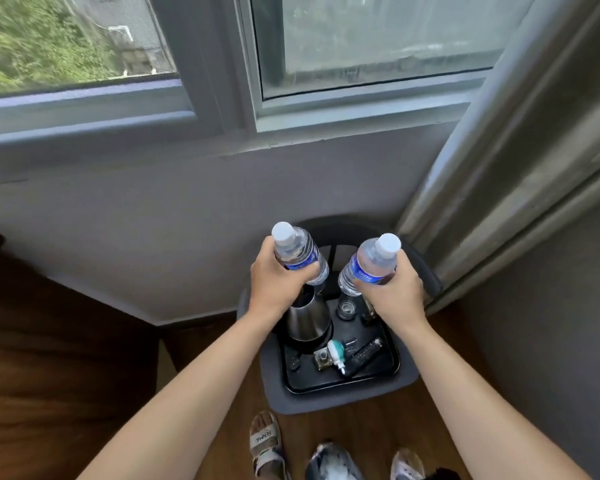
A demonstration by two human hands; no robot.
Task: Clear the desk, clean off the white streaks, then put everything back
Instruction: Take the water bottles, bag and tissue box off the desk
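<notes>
Bare forearms, no sleeves; strappy sandal (264, 441) w/ "SENMA" strap on foot

Grey chair (340, 398) on wood floor (371, 441), w/ black tray (390, 367) on its seat. On tray: steel kettle (307, 318) at back left, glass (346, 309) beside it, small white-teal plug-in (336, 353) & black packet (366, 355) up front.

Clear plastic bottles (300, 254), shiny metal kettle (305, 318) (glossy black tray (340, 384)).
</notes>
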